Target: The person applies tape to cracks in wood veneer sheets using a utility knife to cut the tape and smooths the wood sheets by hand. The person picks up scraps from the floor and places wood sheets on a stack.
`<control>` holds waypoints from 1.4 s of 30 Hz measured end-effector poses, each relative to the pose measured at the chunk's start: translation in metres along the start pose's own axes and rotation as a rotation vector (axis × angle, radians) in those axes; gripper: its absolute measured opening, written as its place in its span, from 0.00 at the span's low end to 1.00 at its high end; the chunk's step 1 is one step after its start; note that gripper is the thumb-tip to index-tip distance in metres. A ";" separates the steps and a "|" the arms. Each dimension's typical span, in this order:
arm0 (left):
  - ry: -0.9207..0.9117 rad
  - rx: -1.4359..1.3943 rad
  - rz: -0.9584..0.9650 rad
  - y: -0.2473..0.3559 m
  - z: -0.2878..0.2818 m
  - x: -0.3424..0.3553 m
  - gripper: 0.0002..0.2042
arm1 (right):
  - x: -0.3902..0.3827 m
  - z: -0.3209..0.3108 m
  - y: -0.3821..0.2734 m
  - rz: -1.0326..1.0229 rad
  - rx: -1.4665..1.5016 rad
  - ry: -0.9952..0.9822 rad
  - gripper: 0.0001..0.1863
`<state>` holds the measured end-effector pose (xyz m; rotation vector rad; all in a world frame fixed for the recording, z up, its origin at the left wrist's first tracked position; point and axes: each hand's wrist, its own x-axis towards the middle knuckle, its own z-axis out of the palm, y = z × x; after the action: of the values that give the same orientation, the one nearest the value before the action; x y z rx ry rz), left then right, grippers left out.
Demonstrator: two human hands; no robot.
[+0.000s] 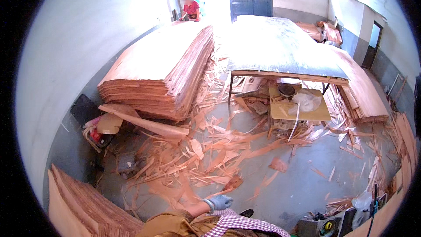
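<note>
My left hand (220, 202), in a grey glove, is held in front of my body at the lower middle. Its fingers point to the right, loosely apart, and no object shows in them. A brown sleeve (169, 224) covers the upper part of that arm, and the wrist is bare. Just below the hand lies a purple-and-white checked apron (239, 224) on my front. Beyond the hand, thin reddish wood veneer scraps (210, 162) litter the floor. My right hand is out of sight.
A tall veneer stack (144, 70) stands at left; another stack (87, 204) is nearer. A large table (280, 48) with a dark top is at right, a small yellow table (280, 110) before it. A person (191, 8) in red is behind the far stack. Tools (328, 227) lie lower right.
</note>
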<state>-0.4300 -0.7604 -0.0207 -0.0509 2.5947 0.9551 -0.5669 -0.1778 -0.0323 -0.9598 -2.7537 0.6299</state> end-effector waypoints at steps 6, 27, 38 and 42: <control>-0.442 0.238 -0.294 -0.081 0.004 0.041 0.17 | 0.033 0.013 -0.041 0.039 0.002 -0.007 0.26; -0.465 0.448 0.223 0.039 -0.166 0.422 0.15 | 0.052 -0.032 0.015 0.429 -0.144 0.174 0.27; -0.755 0.677 0.723 0.249 -0.014 0.612 0.17 | -0.006 -0.067 0.022 0.839 0.212 0.458 0.25; -0.741 0.450 0.882 0.381 0.039 0.632 0.17 | -0.031 -0.064 0.043 0.844 0.432 0.531 0.13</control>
<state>-1.0656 -0.3839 -0.0377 1.3649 1.9955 0.4321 -0.5005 -0.1457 0.0059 -1.8243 -1.5956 0.8574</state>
